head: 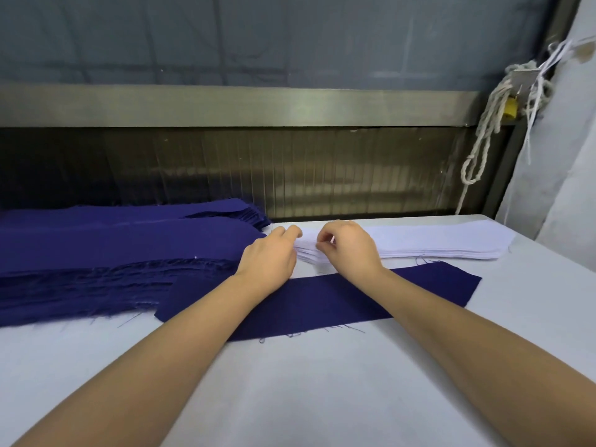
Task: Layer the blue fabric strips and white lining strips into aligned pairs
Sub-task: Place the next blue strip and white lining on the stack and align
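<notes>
One blue fabric strip [322, 301] lies flat across the white table, under both my forearms. Behind it is a stack of white lining strips [432, 241], running to the right. My left hand [269, 256] and my right hand [350, 246] are both at the left end of that white stack, fingers curled and pinching at its top layers. Whether a single strip is lifted free is hard to tell. A large pile of blue strips [113, 250] with frayed edges fills the left side.
The white table surface [306, 391] stretches toward me. A dark slatted panel [322, 172] and a metal rail [258, 104] stand behind the table. Knotted white cords [483, 130] hang at the right, next to a pale cloth-covered wall.
</notes>
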`<state>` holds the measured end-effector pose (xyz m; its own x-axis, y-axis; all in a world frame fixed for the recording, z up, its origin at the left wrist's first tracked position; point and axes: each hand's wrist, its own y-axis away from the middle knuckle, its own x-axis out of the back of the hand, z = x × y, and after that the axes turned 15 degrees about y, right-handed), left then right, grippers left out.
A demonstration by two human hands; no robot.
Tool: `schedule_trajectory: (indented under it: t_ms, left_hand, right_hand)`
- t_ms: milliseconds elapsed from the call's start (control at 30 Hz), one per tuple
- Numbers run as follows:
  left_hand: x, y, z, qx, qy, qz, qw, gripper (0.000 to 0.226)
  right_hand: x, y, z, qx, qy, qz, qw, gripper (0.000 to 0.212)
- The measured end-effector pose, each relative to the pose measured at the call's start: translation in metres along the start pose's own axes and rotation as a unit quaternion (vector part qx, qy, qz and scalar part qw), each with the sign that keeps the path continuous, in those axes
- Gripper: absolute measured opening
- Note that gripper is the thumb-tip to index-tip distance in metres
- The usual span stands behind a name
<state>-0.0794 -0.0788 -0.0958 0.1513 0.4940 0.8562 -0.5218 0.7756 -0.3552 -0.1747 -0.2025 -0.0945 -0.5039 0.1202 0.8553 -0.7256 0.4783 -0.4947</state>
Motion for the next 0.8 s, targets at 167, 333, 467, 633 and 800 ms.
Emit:
schedule_trajectory:
  t_ms: [167, 333, 467, 633, 800]
  left_hand:
    - [0.002, -0.013, 0.01, 0.024, 0.127, 0.022, 0.991, 0.04]
    - [-0.005, -0.016, 0.015, 0.007, 0.182, 0.053, 0.982, 0.034]
    - [-0.009, -0.014, 0.014, 0.003, 0.189, 0.067, 0.98, 0.033]
    - [-0.009, -0.012, 0.01, 0.016, 0.217, 0.054, 0.975, 0.033]
    - [-0.007, -0.01, 0.008, 0.019, 0.264, 0.053, 0.963, 0.034]
  right_hand:
    - [-0.007, 0.005, 0.0, -0.049, -0.141, 0.025, 0.988, 0.013]
    - [-0.012, 0.005, 0.003, -0.064, -0.176, 0.04, 0.981, 0.009]
    - [-0.014, 0.004, 0.004, -0.063, -0.158, 0.044, 0.984, 0.013]
    - [-0.013, 0.004, 0.005, -0.077, -0.193, 0.055, 0.977, 0.01]
    - [-0.013, 0.002, 0.007, -0.121, -0.273, 0.064, 0.952, 0.02]
